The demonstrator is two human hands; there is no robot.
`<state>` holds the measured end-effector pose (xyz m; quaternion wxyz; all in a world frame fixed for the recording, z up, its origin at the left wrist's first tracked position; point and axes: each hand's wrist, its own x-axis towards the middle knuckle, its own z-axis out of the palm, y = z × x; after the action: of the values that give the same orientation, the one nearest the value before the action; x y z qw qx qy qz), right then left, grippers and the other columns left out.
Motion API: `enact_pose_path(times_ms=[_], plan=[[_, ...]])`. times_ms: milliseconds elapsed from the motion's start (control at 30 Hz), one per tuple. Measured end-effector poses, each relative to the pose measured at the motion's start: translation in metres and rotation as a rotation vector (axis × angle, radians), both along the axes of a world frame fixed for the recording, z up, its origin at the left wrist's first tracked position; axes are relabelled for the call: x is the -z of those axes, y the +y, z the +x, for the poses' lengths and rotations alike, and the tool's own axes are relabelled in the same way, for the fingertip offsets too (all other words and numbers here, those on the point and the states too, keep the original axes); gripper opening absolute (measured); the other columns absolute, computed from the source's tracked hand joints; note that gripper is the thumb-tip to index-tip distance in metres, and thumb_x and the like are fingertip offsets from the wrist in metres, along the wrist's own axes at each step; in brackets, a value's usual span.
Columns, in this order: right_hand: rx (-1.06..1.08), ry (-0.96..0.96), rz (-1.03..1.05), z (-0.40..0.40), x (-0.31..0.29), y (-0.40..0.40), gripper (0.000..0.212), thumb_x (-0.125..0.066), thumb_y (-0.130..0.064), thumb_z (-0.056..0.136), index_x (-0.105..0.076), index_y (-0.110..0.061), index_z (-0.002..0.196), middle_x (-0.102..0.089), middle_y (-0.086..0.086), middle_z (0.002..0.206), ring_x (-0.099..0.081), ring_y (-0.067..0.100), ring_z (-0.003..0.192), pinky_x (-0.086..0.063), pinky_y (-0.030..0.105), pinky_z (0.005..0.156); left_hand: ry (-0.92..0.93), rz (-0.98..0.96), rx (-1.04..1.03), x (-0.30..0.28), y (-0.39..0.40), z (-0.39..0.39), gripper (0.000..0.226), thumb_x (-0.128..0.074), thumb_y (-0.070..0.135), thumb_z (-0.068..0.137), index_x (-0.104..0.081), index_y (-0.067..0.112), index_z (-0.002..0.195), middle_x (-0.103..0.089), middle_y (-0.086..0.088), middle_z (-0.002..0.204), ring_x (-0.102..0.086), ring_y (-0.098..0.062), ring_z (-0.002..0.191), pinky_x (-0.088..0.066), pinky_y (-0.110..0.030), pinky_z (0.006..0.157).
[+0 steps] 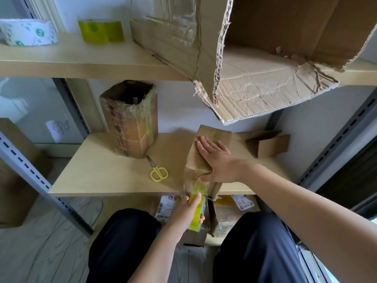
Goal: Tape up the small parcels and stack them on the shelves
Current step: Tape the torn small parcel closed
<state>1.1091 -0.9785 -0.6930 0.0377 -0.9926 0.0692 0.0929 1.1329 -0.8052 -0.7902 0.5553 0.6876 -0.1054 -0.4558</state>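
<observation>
Taping a small parcel on the middle shelf

Right hand [219,162] flat on the parcel [201,158] at the shelf [98,172] front edge; left hand [184,211] gripping the yellow-green tape roll [196,209] below it; yellow scissors [158,170] just beside.

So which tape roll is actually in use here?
The yellow-green roll gripped by the left hand below the shelf edge, its tape running up onto the parcel. The other two rolls sit idle on the top shelf.

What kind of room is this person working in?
Probably a small packing or storage room. Metal-framed shelves hold spare tape rolls and worn cardboard boxes, with labelled packages below. The right hand steadies a parcel while the left hand pulls tape.
</observation>
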Motion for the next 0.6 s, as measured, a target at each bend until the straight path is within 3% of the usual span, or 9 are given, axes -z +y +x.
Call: enact_pose_path(times_ms=[167, 367, 500, 600], plan=[[-0.008, 0.013, -0.063, -0.003, -0.004, 0.010, 0.102, -0.052, -0.057, 0.094, 0.013, -0.007, 0.156, 0.016, 0.012, 0.164, 0.015, 0.025, 0.152, 0.002, 0.046, 0.124, -0.036, 0.017, -0.005, -0.003, 0.000, -0.008, 0.042, -0.046, 0.054, 0.099, -0.051, 0.019, 0.122, -0.073, -0.013, 0.072, -0.062, -0.018, 0.049, -0.055, -0.024, 0.055], [0.033, 0.027, 0.043, -0.007, -0.031, 0.006, 0.090, -0.052, -0.052, 0.097, 0.000, -0.012, 0.159, 0.002, 0.006, 0.166, 0.001, 0.021, 0.153, -0.005, 0.038, 0.124, 0.074, -0.141, -0.004, -0.025, 0.020, -0.021, 0.030, -0.044, 0.023, 0.105, -0.044, 0.014, 0.134, -0.069, -0.018, 0.089, -0.055, -0.019, 0.043, -0.046, -0.027, 0.042], [0.126, -0.023, 0.188, -0.013, -0.061, -0.003, 0.079, -0.060, -0.056, 0.091, -0.025, -0.030, 0.156, -0.035, -0.004, 0.157, -0.036, 0.021, 0.142, -0.030, 0.036, 0.117, 0.055, -0.151, -0.001, -0.057, 0.037, -0.023, 0.029, -0.042, 0.021, 0.103, -0.053, 0.001, 0.120, -0.069, -0.011, 0.078, -0.046, -0.018, 0.037, -0.039, -0.024, 0.046], [0.161, -0.032, 0.249, -0.018, -0.071, -0.006, 0.071, -0.060, -0.063, 0.084, -0.041, -0.037, 0.148, -0.052, -0.009, 0.144, -0.048, 0.017, 0.131, -0.037, 0.039, 0.112, 0.145, -0.178, 0.070, -0.082, 0.047, -0.032, 0.027, -0.040, 0.023, 0.106, -0.051, 0.004, 0.121, -0.074, -0.017, 0.088, -0.058, -0.022, 0.045, -0.045, -0.026, 0.051]])
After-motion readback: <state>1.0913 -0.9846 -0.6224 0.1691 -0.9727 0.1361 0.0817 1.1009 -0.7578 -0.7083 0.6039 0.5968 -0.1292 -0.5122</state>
